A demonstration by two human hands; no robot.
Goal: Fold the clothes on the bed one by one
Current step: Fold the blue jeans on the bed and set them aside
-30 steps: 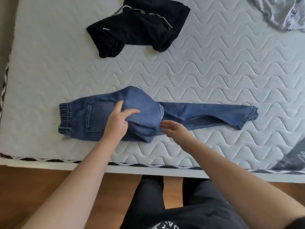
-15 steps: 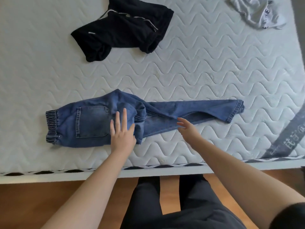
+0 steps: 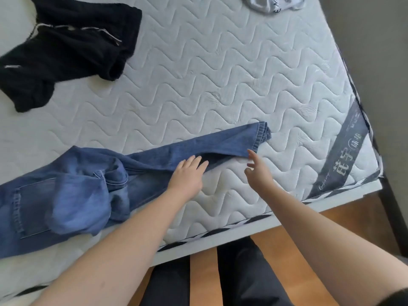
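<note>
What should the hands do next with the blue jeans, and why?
Probably the right hand should take hold of the leg cuff it is reaching for. The jeans lie stretched out along the bed, the left hand rests flat on the leg, and the cuff end is not yet folded over.

Three garments lie on one bed (image 3: pixel 220 74): one pair of blue jeans (image 3: pixel 92 186) across the lower left of the frame, one black garment (image 3: pixel 66 47) at the upper left, and one grey garment (image 3: pixel 269 3) cut off by the top edge. Two hands reach in, the left hand (image 3: pixel 187 177) and the right hand (image 3: pixel 258 173).
</note>
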